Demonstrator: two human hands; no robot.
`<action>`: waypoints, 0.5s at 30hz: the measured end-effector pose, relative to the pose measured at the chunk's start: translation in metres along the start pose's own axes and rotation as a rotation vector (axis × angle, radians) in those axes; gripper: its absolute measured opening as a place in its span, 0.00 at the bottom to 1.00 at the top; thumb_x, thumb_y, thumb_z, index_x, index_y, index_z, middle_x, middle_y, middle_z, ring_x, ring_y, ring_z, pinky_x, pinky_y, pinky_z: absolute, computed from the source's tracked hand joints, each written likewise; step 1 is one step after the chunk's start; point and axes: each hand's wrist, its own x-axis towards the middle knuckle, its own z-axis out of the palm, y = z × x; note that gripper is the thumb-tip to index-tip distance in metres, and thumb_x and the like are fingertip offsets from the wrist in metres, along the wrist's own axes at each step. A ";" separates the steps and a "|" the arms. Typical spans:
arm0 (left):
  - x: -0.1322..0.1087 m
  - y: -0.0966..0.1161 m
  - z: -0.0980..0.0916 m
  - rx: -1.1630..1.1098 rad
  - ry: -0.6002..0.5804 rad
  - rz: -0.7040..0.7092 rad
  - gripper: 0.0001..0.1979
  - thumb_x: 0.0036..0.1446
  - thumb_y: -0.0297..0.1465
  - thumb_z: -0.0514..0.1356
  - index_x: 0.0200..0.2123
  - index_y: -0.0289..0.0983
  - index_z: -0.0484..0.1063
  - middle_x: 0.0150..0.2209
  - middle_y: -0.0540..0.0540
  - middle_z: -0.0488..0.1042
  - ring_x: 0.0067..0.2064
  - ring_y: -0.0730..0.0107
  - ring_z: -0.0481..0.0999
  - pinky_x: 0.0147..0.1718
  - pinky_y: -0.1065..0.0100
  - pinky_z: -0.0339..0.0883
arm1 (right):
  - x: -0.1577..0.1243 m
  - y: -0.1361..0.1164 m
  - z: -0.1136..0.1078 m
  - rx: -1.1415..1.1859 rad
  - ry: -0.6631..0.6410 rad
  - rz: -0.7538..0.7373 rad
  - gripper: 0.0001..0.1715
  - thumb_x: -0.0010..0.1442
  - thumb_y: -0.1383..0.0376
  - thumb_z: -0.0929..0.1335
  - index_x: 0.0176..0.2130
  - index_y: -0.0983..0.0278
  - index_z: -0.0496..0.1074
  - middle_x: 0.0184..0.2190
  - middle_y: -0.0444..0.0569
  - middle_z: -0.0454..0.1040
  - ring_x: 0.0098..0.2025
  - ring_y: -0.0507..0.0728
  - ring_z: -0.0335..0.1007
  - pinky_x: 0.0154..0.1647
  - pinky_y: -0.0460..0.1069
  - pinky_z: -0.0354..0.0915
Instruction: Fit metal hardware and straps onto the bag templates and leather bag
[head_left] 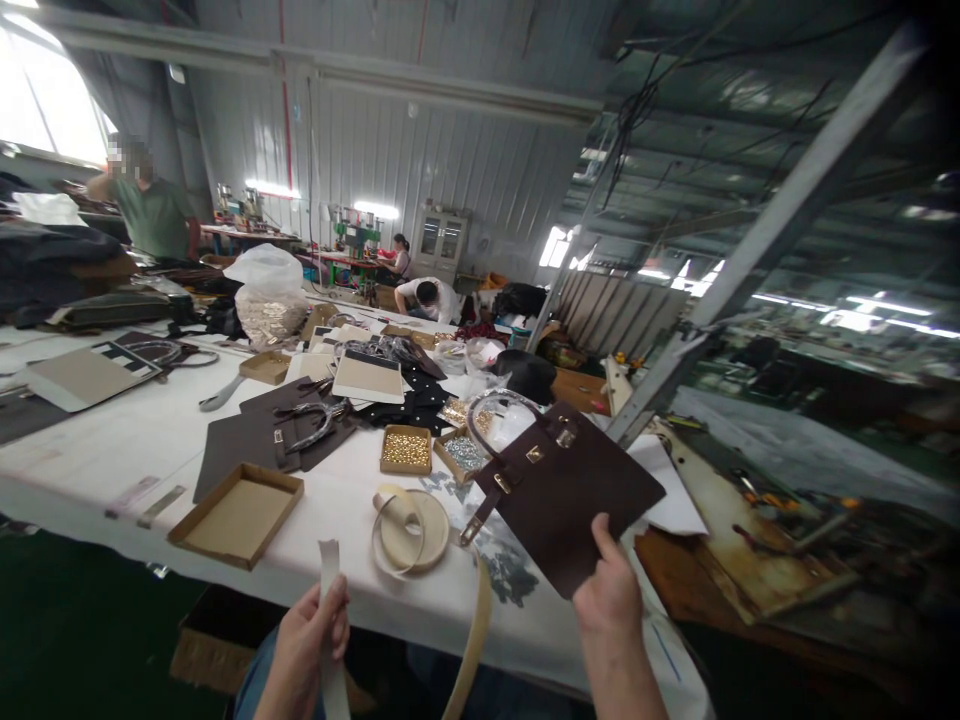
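Note:
In my left hand (313, 628), fingers closed, is a pale flat strip of tape (330, 570) that sticks up past the thumb and hangs down below. My right hand (611, 585) grips the lower edge of a dark brown handbag panel (574, 500), thumb on top and the other fingers hidden underneath. The panel is tilted and carries gold-coloured clasps and a plastic-wrapped handle (480, 415). Between my hands lies a roll of beige tape (431, 530), and a loose yellowish band (478, 610) hangs over the table edge.
A shallow cardboard tray (238, 515) lies at the left front. Small boxes hold gold studs (406, 449) and silver pieces (463, 455). Brown bag panels (232, 450) lie behind the tray. A metal post (712, 300) slants up at the right. Several people are farther back.

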 end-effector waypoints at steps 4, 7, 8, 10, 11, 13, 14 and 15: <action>-0.002 -0.005 0.003 -0.012 0.021 -0.015 0.38 0.43 0.63 0.83 0.31 0.35 0.76 0.18 0.57 0.61 0.18 0.79 0.59 0.19 0.74 0.52 | -0.006 0.002 -0.007 0.046 -0.080 0.052 0.39 0.66 0.47 0.81 0.68 0.62 0.80 0.59 0.61 0.87 0.65 0.70 0.85 0.72 0.73 0.75; -0.006 -0.006 0.008 -0.019 0.066 -0.009 0.38 0.42 0.63 0.83 0.30 0.36 0.76 0.17 0.57 0.60 0.18 0.79 0.58 0.18 0.74 0.51 | -0.004 0.005 -0.012 0.062 -0.111 0.074 0.36 0.68 0.46 0.79 0.66 0.61 0.82 0.61 0.60 0.87 0.67 0.70 0.83 0.74 0.73 0.74; -0.007 -0.006 0.009 -0.024 0.082 -0.007 0.38 0.43 0.64 0.82 0.30 0.36 0.76 0.17 0.57 0.59 0.18 0.79 0.58 0.18 0.74 0.51 | -0.002 0.004 -0.014 0.062 -0.116 0.075 0.35 0.68 0.46 0.79 0.65 0.61 0.82 0.61 0.60 0.87 0.68 0.70 0.83 0.74 0.73 0.74; -0.007 -0.008 0.012 -0.043 0.101 -0.006 0.37 0.44 0.63 0.82 0.30 0.36 0.76 0.18 0.57 0.59 0.18 0.80 0.57 0.18 0.75 0.50 | 0.000 0.001 -0.014 0.046 -0.123 0.060 0.36 0.68 0.45 0.79 0.65 0.61 0.82 0.60 0.60 0.87 0.68 0.70 0.83 0.74 0.74 0.74; -0.008 -0.008 0.013 -0.051 0.103 -0.007 0.37 0.43 0.63 0.83 0.30 0.35 0.76 0.18 0.57 0.59 0.18 0.81 0.57 0.18 0.75 0.50 | -0.002 -0.002 -0.014 0.033 -0.127 0.047 0.36 0.68 0.45 0.78 0.66 0.61 0.82 0.59 0.61 0.88 0.67 0.71 0.83 0.73 0.74 0.74; -0.012 -0.006 0.016 -0.057 0.101 -0.008 0.39 0.41 0.64 0.83 0.29 0.35 0.76 0.17 0.57 0.60 0.18 0.81 0.57 0.18 0.76 0.50 | -0.016 -0.008 -0.010 0.011 -0.133 0.014 0.36 0.69 0.45 0.78 0.67 0.61 0.81 0.57 0.61 0.88 0.65 0.72 0.84 0.71 0.76 0.76; -0.017 -0.003 0.018 -0.054 0.095 -0.012 0.40 0.39 0.65 0.83 0.29 0.36 0.75 0.17 0.56 0.60 0.18 0.81 0.57 0.17 0.75 0.51 | -0.029 -0.009 -0.007 0.008 -0.146 -0.005 0.36 0.69 0.46 0.78 0.67 0.61 0.81 0.56 0.61 0.88 0.63 0.72 0.85 0.68 0.76 0.78; -0.022 0.002 0.020 -0.050 0.084 -0.024 0.41 0.37 0.66 0.83 0.28 0.36 0.74 0.17 0.55 0.61 0.17 0.80 0.58 0.17 0.75 0.53 | -0.045 -0.009 -0.003 0.008 -0.163 -0.020 0.35 0.69 0.47 0.79 0.67 0.60 0.81 0.56 0.60 0.88 0.61 0.73 0.86 0.65 0.76 0.80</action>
